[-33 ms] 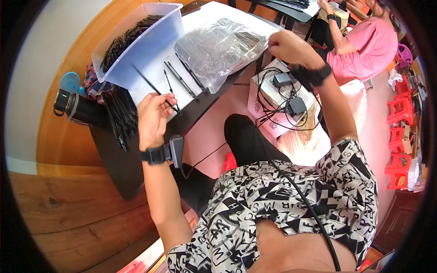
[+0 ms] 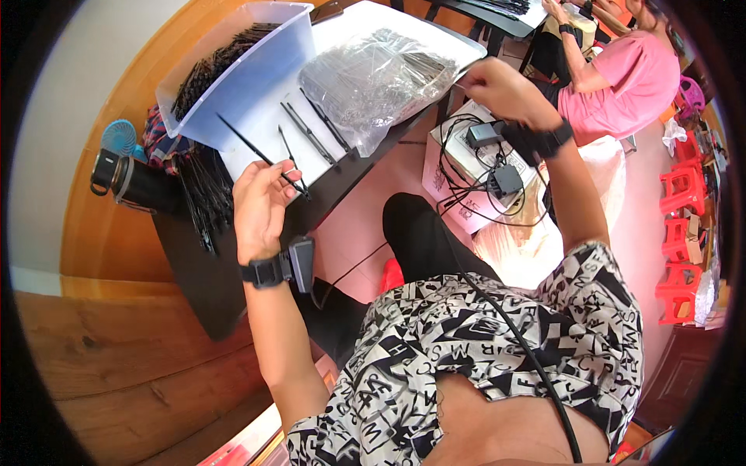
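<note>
My left hand (image 2: 260, 203) pinches a thin black strip (image 2: 242, 139) near its lower end, over the near edge of the white tabletop (image 2: 247, 165). The strip slants up and to the left, its far end free. Beyond it, several black strips (image 2: 311, 133) lie side by side on the white surface. My right hand (image 2: 507, 92) is off the table's right end, beside a clear plastic bag (image 2: 361, 85) packed with thin pieces. Its fingers are curled closed and slightly blurred; what they hold, if anything, is hidden.
A translucent bin (image 2: 260, 85) of black pieces stands at the back left. A black bundle (image 2: 203, 198), flask (image 2: 124, 180) and blue fan (image 2: 119, 138) sit left. Below my right hand is a box (image 2: 458, 206) with cables and adapters (image 2: 505, 181). A person in pink (image 2: 622, 85) works nearby.
My right hand has shifted a little toward me and to the right. The strip in my left hand has tilted slightly further left.
</note>
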`<state>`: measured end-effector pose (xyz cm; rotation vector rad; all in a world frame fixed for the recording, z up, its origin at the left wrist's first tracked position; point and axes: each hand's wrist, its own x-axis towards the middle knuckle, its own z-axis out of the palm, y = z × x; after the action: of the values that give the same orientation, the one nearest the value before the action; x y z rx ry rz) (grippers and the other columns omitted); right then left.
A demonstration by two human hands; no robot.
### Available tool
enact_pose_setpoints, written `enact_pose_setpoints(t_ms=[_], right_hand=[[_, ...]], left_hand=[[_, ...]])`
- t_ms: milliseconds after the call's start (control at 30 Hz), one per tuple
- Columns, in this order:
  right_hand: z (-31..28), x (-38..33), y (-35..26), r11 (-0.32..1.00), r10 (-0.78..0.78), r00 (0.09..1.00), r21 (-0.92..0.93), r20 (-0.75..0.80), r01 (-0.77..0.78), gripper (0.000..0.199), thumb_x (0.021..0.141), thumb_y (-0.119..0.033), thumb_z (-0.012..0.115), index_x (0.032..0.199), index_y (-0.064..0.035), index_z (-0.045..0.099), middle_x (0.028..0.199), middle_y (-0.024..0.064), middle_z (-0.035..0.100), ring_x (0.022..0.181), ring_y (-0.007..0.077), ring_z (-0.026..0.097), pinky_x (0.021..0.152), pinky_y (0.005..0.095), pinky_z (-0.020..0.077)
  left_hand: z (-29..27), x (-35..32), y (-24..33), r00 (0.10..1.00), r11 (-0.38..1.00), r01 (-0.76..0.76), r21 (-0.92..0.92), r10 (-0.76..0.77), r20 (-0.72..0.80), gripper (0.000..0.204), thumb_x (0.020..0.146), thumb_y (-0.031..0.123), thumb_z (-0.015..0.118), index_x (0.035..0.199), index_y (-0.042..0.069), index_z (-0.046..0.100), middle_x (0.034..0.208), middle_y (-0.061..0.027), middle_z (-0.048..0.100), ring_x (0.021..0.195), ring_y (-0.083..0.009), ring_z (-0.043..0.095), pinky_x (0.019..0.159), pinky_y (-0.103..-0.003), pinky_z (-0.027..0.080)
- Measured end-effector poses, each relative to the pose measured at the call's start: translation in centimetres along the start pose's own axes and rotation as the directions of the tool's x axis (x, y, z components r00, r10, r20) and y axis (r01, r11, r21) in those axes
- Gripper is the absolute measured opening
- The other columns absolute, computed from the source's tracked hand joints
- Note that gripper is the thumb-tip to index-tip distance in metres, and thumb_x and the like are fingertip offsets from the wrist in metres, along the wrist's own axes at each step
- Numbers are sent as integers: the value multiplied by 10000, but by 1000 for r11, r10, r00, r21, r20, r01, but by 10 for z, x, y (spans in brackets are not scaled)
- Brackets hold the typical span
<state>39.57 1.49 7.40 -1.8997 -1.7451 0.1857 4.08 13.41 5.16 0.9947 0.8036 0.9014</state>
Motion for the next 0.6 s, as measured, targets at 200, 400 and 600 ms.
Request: enact_pose_setpoints(t_ms=[200,400,600], right_hand=[[22,-76,-18,719,245,935,599,257,-353,85,767,-84,534,739,-3,529,605,-22,489,509,47,418,443,198,313],[53,-90,-70,624,38,976,758,213,-189,42,727,-19,580,739,12,555,663,-4,530,607,66,499,550,192,385],[82,-66,-121,615,-288,868,773,404,-156,75,769,-42,588,726,12,558,652,-4,523,627,53,490,560,205,395]], left_hand=[[-16,-51,-21,994,922,-11,-387,54,99,137,804,39,562,934,25,522,987,-134,558,960,-279,528,791,-361,430],[-24,-85,-50,981,871,51,-489,49,189,111,803,28,536,910,1,532,1060,-167,534,1099,-460,442,902,-512,397],[-22,-100,-60,975,872,9,-489,101,198,102,797,38,526,878,-24,537,1021,-185,539,1078,-432,478,890,-491,418]])
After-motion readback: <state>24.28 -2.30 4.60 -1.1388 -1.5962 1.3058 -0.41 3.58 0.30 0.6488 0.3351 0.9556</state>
